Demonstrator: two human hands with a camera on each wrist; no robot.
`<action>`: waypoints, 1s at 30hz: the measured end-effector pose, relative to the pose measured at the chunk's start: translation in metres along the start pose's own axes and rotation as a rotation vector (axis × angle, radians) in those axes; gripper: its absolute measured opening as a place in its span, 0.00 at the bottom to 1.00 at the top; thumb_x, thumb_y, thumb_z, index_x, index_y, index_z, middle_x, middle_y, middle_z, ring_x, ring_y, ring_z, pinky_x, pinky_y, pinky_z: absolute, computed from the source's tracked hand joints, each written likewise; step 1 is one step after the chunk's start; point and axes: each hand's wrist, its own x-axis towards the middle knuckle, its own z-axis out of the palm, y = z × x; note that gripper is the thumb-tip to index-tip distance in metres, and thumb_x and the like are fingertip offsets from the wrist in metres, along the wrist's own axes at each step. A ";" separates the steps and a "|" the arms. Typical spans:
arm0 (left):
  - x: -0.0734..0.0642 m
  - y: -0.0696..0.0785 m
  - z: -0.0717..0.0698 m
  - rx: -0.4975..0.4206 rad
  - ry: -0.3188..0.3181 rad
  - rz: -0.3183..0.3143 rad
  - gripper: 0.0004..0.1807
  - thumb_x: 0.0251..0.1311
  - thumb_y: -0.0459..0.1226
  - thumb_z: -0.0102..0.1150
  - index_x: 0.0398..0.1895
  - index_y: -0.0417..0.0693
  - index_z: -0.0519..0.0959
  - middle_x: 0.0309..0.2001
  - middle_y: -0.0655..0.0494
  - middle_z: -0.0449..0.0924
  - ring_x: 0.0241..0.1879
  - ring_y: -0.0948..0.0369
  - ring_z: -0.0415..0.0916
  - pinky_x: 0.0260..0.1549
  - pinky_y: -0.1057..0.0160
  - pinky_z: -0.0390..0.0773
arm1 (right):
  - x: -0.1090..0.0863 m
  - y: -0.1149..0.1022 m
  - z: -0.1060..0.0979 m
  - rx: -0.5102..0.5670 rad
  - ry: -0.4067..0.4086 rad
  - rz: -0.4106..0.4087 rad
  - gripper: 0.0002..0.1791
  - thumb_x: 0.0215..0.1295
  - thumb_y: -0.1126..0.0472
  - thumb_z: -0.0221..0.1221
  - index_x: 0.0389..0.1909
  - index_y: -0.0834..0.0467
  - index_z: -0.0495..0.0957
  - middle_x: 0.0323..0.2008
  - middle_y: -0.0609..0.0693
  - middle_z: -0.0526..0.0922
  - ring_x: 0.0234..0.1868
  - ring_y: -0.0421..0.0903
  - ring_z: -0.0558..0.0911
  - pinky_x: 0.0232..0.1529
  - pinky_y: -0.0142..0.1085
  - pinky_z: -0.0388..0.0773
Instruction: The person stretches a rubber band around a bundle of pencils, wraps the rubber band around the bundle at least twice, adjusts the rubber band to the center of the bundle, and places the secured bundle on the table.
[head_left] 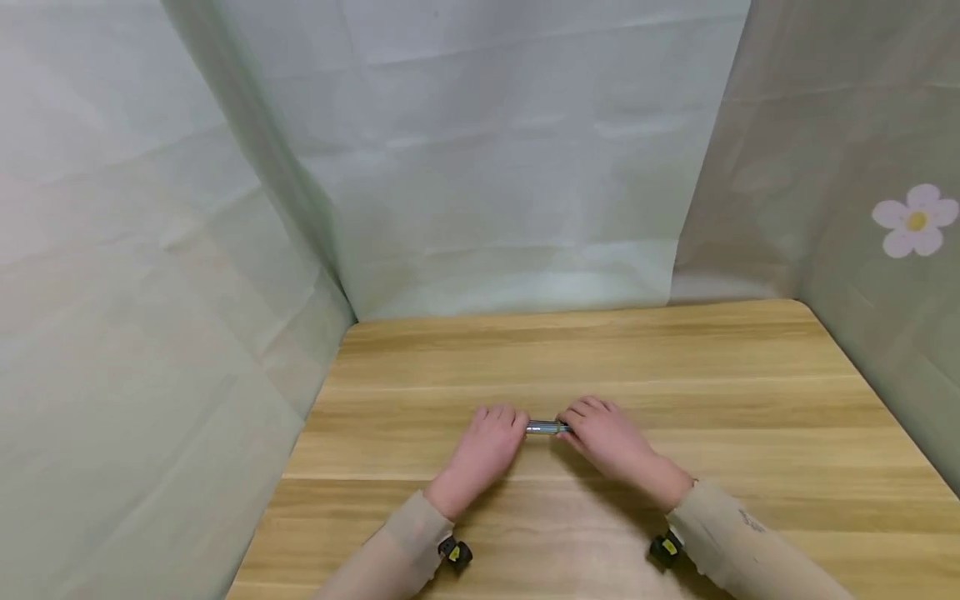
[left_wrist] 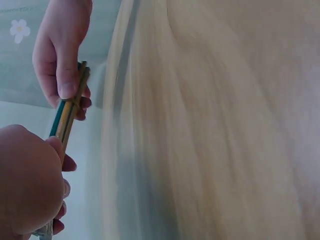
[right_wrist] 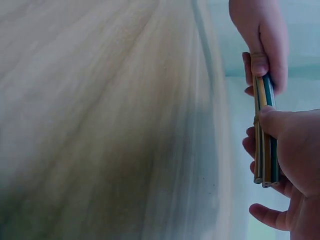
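A bundle of pencils (head_left: 542, 427), green and yellowish in the left wrist view, is held level above the table between both hands. A thin band (right_wrist: 256, 120) appears to go round it near the right hand. My left hand (head_left: 487, 446) grips one end of the bundle, its fingers curled round the pencils. At the other end, my right hand (head_left: 611, 442) pinches the pencils (right_wrist: 266, 155) by the band, thumb on top and fingers beneath. Flat pencil ends stick out past the right thumb in the right wrist view. The left palm hides part of the bundle.
The wood-grain table (head_left: 600, 350) stretches around and beyond the hands. Pale cloth (head_left: 487, 208) hangs behind it and along both sides, with a white flower (head_left: 916, 221) printed on the right. Small dark devices sit at both wrists.
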 end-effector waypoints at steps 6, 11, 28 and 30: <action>-0.008 0.001 0.006 -0.019 0.013 0.026 0.04 0.76 0.38 0.56 0.47 0.49 0.77 0.37 0.56 0.78 0.36 0.60 0.75 0.36 0.60 0.70 | -0.005 -0.006 0.009 0.004 -0.025 -0.040 0.14 0.80 0.54 0.61 0.56 0.59 0.83 0.51 0.50 0.84 0.58 0.53 0.79 0.57 0.56 0.79; -0.009 -0.001 0.011 -0.039 0.019 0.032 0.05 0.76 0.38 0.58 0.49 0.49 0.77 0.39 0.56 0.80 0.38 0.59 0.77 0.37 0.60 0.71 | -0.004 -0.006 0.012 0.014 -0.027 -0.064 0.15 0.80 0.54 0.60 0.58 0.59 0.82 0.52 0.50 0.84 0.59 0.53 0.79 0.58 0.55 0.78; -0.003 0.000 0.001 -0.164 -0.032 0.016 0.07 0.79 0.40 0.58 0.52 0.48 0.77 0.43 0.54 0.82 0.44 0.56 0.81 0.42 0.58 0.74 | -0.004 0.009 -0.003 0.129 -0.062 -0.028 0.19 0.79 0.48 0.62 0.58 0.57 0.84 0.53 0.51 0.86 0.59 0.54 0.81 0.64 0.55 0.75; -0.003 -0.001 0.001 -0.178 -0.033 -0.013 0.07 0.79 0.40 0.59 0.51 0.48 0.77 0.43 0.54 0.83 0.44 0.56 0.82 0.42 0.57 0.75 | -0.006 0.011 -0.006 0.103 -0.031 -0.018 0.18 0.76 0.48 0.66 0.55 0.57 0.85 0.51 0.51 0.87 0.58 0.55 0.82 0.63 0.56 0.75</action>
